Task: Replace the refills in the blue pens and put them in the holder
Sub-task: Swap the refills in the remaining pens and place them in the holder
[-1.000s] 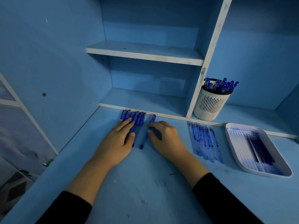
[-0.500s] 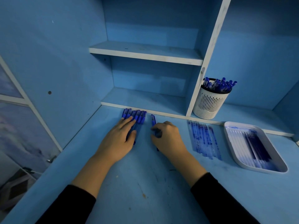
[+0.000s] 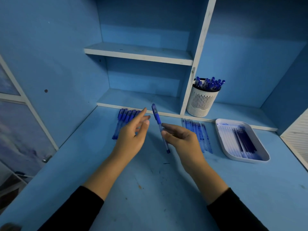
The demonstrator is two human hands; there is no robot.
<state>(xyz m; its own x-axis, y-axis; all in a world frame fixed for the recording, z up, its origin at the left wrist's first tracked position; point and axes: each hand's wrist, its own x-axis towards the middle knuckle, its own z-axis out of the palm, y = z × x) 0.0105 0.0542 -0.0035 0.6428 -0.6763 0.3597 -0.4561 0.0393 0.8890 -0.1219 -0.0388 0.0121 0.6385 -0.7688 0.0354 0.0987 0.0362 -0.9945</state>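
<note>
Hovering with fingers spread and holding nothing, the left hand (image 3: 131, 137) sits over the row of capped pens (image 3: 124, 120) near the back edge of the desk (image 3: 150, 194). Just to its right is the pen (image 3: 158, 120) that the right hand (image 3: 181, 140) pinches at mid-barrel. The long axis of that pen runs cap toward the back edge and tip toward the front, which places the left hand nearer the cap. Further right lie the loose refills (image 3: 198, 134), the holder (image 3: 202, 104) behind them and the tray (image 3: 250, 160), all well apart from the hands.
</note>
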